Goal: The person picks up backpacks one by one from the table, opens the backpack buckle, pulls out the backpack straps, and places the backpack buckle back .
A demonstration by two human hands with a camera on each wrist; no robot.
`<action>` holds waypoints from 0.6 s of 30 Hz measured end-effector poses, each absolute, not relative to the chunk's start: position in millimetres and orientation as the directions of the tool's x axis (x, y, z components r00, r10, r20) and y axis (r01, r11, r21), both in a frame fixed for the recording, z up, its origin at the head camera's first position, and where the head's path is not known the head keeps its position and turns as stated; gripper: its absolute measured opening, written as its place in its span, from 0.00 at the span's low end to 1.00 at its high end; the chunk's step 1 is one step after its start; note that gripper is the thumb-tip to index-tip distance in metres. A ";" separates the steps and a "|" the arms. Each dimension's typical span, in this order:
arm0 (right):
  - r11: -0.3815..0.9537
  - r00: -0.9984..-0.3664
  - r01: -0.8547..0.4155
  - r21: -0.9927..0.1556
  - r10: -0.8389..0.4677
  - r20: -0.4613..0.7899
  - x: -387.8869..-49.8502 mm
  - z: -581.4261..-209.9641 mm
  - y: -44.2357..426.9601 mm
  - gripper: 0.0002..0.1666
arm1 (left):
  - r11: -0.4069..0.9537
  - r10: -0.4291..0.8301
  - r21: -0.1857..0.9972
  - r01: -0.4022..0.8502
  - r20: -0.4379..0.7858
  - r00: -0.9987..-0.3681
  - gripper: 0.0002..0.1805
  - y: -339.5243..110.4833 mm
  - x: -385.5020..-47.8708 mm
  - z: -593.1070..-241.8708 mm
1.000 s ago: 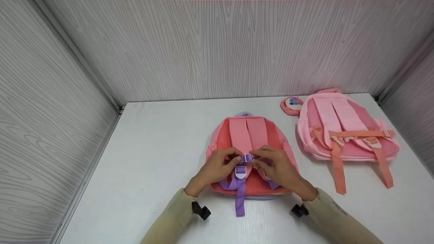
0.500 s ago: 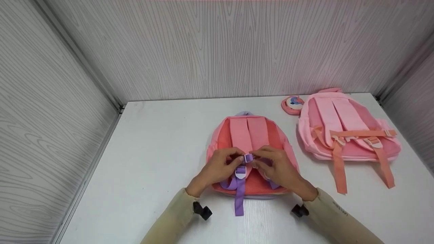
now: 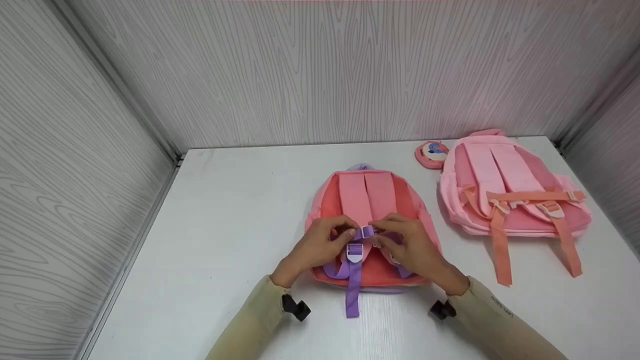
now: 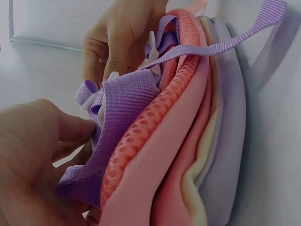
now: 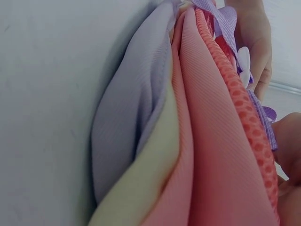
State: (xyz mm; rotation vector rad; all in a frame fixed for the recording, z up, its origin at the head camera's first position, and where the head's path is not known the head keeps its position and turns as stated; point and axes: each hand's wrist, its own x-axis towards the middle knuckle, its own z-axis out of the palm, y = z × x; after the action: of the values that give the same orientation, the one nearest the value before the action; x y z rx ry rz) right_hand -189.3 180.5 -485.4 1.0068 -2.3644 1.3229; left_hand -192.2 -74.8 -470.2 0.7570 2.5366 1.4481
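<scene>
A small coral-pink backpack (image 3: 355, 192) lies on the table with its shoulder straps facing up. Above its lower back, my left hand (image 3: 317, 245) pinches a purple webbing strap (image 4: 127, 101) between thumb and finger. Opposite it, my right hand (image 3: 412, 247) pinches the other end of the same short stretch, its fingertips partly hiding what they hold. Between the fingertips shows a small white strap slider (image 3: 366, 231) with purple webbing through it. Just below, a white ladder-lock buckle (image 3: 355, 253) has a loose purple strap tail (image 3: 352, 297) hanging past the bag's bottom edge.
To the right lies a second, light-pink backpack (image 3: 465, 195) with orange straps (image 3: 501, 255). A round pink pouch (image 3: 431, 155) with a blue-and-white picture touches its upper left side. Grey wood-grain panels (image 3: 320, 75) enclose the white table (image 3: 225, 215) at the back and sides.
Both hands stay almost in place, keeping their pinch on the purple strap. The small slider between them shifts and turns slightly. The backpacks have not moved.
</scene>
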 end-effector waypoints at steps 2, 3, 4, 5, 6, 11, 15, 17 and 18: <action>0.353 -0.734 -0.670 -0.653 -0.448 0.510 -189.0 -485.2 180.2 0.21 | 0.414 0.477 0.839 0.354 0.131 -0.869 0.09 -73.6 -191.6 -470.2; 0.355 -0.736 -0.667 -0.655 -0.449 0.507 -188.8 -485.2 180.1 0.21 | 0.413 0.477 0.841 0.349 0.126 -0.870 0.09 -72.9 -191.1 -470.0; 0.359 -0.741 -0.661 -0.659 -0.449 0.499 -188.5 -485.3 180.1 0.21 | 0.416 0.475 0.840 0.348 0.125 -0.871 0.09 -72.3 -190.6 -470.0; 0.361 -0.745 -0.656 -0.663 -0.449 0.493 -188.2 -485.6 180.2 0.21 | 0.416 0.473 0.840 0.347 0.126 -0.872 0.09 -71.5 -190.2 -470.1; 0.364 -0.748 -0.652 -0.665 -0.450 0.487 -188.0 -486.0 180.3 0.21 | 0.415 0.472 0.841 0.347 0.126 -0.872 0.09 -70.8 -189.8 -470.3; 0.377 -0.763 -0.633 -0.676 -0.454 0.460 -187.2 -487.2 180.3 0.22 | 0.412 0.471 0.842 0.348 0.130 -0.873 0.09 -68.7 -188.9 -471.3; 0.380 -0.770 -0.623 -0.684 -0.451 0.451 -187.2 -486.3 180.1 0.22 | 0.419 0.473 0.846 0.329 0.106 -0.875 0.10 -70.4 -188.8 -469.9; 0.376 -0.769 -0.624 -0.685 -0.450 0.454 -187.3 -486.1 180.0 0.22 | 0.425 0.477 0.845 0.325 0.097 -0.874 0.10 -72.2 -188.8 -468.5; 0.374 -0.768 -0.625 -0.685 -0.449 0.456 -187.4 -486.2 180.0 0.22 | 0.431 0.477 0.842 0.325 0.093 -0.874 0.10 -73.3 -189.1 -468.3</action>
State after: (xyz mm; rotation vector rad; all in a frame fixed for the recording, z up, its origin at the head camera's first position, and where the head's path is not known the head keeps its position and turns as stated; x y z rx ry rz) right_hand -187.4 180.0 -486.2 0.9666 -2.4376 1.3465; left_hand -189.1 -73.3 -468.3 0.7125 2.5197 1.4274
